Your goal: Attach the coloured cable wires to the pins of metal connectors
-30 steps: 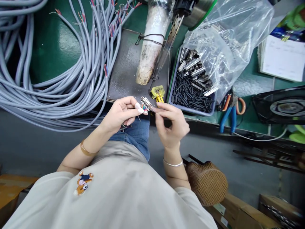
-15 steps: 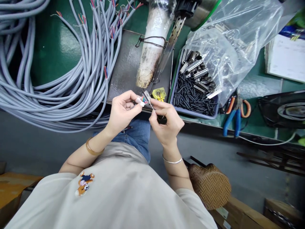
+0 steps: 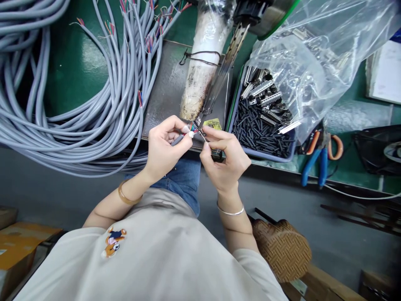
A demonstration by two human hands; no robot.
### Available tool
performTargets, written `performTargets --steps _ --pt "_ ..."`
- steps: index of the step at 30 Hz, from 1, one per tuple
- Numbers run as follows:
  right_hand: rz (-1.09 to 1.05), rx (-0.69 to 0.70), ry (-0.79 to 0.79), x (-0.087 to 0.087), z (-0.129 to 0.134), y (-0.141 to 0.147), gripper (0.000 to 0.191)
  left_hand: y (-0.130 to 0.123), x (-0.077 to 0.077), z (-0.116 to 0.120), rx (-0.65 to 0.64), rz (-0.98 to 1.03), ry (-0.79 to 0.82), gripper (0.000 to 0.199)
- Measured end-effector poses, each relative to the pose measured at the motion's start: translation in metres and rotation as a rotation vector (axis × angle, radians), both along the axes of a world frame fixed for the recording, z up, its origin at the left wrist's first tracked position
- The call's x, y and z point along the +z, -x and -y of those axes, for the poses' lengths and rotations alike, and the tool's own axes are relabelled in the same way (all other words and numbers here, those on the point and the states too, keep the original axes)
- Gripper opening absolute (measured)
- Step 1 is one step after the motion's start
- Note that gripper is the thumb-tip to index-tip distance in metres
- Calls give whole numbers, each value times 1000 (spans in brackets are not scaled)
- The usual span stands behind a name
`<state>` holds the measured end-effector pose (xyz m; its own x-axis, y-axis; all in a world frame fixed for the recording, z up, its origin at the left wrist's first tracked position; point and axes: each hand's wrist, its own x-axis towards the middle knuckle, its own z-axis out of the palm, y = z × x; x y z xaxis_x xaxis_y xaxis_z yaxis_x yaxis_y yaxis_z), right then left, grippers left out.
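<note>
cable (image 3: 177,140) pinched by left fingers (image 3: 181,146); thin piece (image 3: 203,136) by right fingers (image 3: 207,157); gap between narrow; tray rim (image 3: 268,156) near

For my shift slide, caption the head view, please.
Left hand holds colored wires at a connector, right hand pinches a thin strand; grey cables lie left, parts tray right.

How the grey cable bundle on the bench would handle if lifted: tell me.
The grey cable bundle would probably flex springily rather than flop, since its cables hold broad, smooth curves. With so many cables lying together, it is likely heavy as a whole. The thin coloured wire ends stick out at several tips, so they may bend easily.
</note>
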<state>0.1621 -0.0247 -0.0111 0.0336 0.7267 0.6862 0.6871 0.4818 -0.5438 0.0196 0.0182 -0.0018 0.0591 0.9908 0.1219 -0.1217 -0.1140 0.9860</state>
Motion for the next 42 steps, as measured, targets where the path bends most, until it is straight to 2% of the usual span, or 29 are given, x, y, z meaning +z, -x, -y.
performTargets --steps 5,11,18,21,24,26,30,35,42 --pt "47 -9 -16 5 -1 0 19 0 4 -1 6 9 16 13" --pt "105 20 -13 3 4 0 21 4 5 0 -52 10 101 13" --pt "-97 -8 128 9 9 -9 12 10 2 3 -186 61 223 15" --pt "20 -32 96 17 9 -12 14 12 2 6 -233 64 257 17" --pt "120 31 159 20 9 -10 9 13 3 8 -251 59 269 18" --pt "133 29 175 18 9 -8 9 12 4 9 -238 67 270 19" --pt "5 -75 106 9 10 -7 10 11 3 7 -176 99 274 19" --pt "62 -24 47 0 10 -3 15 10 1 3 -161 116 265 18" --pt "57 -54 28 1 4 4 16 4 3 1 -65 27 155 17"
